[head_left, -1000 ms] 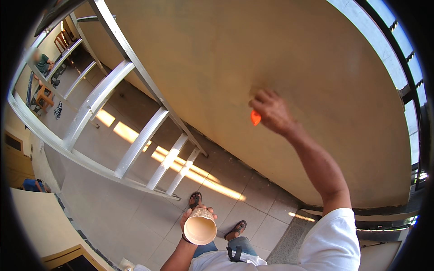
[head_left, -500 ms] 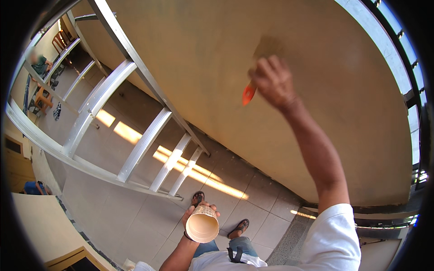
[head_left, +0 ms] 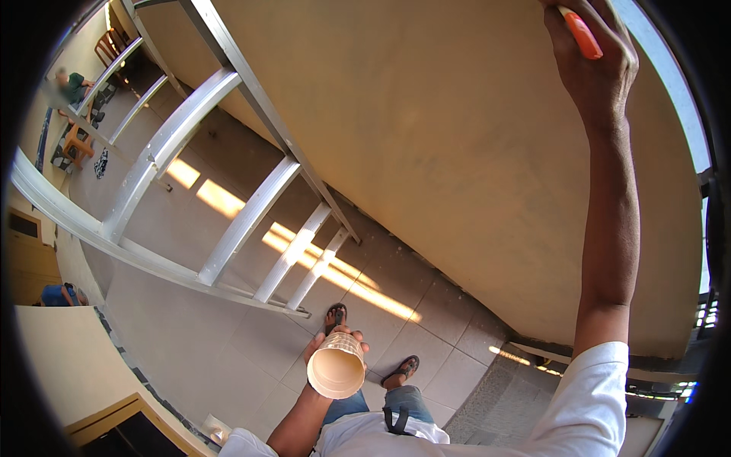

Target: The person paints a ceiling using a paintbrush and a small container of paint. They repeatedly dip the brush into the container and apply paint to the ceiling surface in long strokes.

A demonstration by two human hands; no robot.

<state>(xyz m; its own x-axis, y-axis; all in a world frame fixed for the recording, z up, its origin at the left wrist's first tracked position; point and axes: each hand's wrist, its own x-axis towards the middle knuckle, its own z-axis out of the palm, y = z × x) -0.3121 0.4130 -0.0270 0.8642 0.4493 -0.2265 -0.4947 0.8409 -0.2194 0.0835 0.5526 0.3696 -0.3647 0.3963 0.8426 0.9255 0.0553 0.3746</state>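
At the top right, my right hand [head_left: 598,87] grips a paintbrush by its orange handle [head_left: 582,34], raised against the beige wall [head_left: 426,152]; the bristles are out of sight. Low in the middle, my left hand [head_left: 312,350] is wrapped round a cream-coloured, crinkled cup [head_left: 335,373], its opening facing up at me. Pale cream shows inside the cup; how much it holds I cannot tell.
An aluminium ladder [head_left: 251,213] stands at my left. My sandalled feet [head_left: 400,369] are on the tiled floor [head_left: 198,335]. At the far left a person [head_left: 75,91] sits near an orange stool [head_left: 76,145]. Railings [head_left: 712,244] line the right edge.
My right hand with the brush has risen and moved right, up to the frame's top edge, with the arm stretched out. The cup sits slightly higher in view.
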